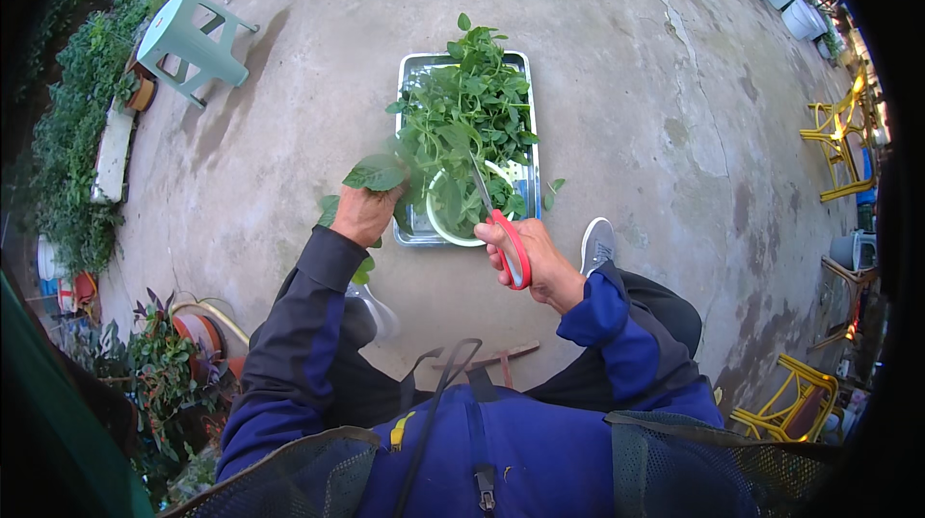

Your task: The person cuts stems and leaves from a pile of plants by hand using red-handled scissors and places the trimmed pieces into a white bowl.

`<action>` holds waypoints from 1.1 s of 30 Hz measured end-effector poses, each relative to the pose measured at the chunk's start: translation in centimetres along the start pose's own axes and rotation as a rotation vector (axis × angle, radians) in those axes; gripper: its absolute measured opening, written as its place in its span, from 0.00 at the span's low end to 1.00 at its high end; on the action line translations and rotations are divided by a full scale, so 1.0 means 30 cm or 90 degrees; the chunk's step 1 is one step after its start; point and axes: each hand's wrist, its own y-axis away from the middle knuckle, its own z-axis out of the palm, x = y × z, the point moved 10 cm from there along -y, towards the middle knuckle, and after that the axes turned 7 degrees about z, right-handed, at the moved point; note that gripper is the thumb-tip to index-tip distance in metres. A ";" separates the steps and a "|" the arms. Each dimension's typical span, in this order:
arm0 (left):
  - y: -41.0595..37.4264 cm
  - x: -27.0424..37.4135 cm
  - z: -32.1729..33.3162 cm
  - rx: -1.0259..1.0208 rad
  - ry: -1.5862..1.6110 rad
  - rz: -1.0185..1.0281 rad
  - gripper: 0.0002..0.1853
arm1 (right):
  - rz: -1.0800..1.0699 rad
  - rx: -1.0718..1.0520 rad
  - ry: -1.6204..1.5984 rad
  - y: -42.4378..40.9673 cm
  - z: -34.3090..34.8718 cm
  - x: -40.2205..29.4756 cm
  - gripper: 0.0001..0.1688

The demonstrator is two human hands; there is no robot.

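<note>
My left hand (370, 213) grips a bunch of leafy green stems (374, 172), with leaves sticking out above and below the fist. In my right hand (533, 258) is a pair of scissors (512, 243) with red handles, its blades pointing up into the greenery. Whether the blades are apart is hard to tell. Below them sits a white round bowl (441, 225) with cut leaves in it. The bowl stands in the near end of a rectangular metal tray (535, 193). A heap of leafy stems (480, 95) fills the tray's far part and overhangs its rim.
A pale green plastic stool (195, 41) stands at the upper left, beside planted greenery (79, 113). Loose leaves (554, 191) lie right of the tray on the concrete floor (614, 84). Yellow-framed chairs (838, 142) and white buckets (798, 18) line the right side. Potted plants (199, 344) are at lower left.
</note>
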 end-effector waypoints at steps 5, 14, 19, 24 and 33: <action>0.007 -0.023 0.005 -0.013 -0.027 0.007 0.13 | 0.017 -0.002 0.002 0.018 0.010 -0.018 0.24; -0.003 0.058 0.022 -0.058 -0.159 0.072 0.11 | 0.067 0.006 -0.013 -0.005 -0.002 0.029 0.20; 0.000 0.070 0.023 -0.043 -0.187 0.100 0.10 | 0.071 0.003 -0.005 -0.012 -0.003 0.045 0.20; -0.002 0.052 0.019 -0.069 -0.223 0.047 0.09 | 0.074 0.022 -0.022 -0.023 -0.011 0.071 0.21; -0.013 0.021 -0.020 0.002 -0.166 0.012 0.10 | 0.000 -0.026 0.085 0.033 0.040 -0.016 0.23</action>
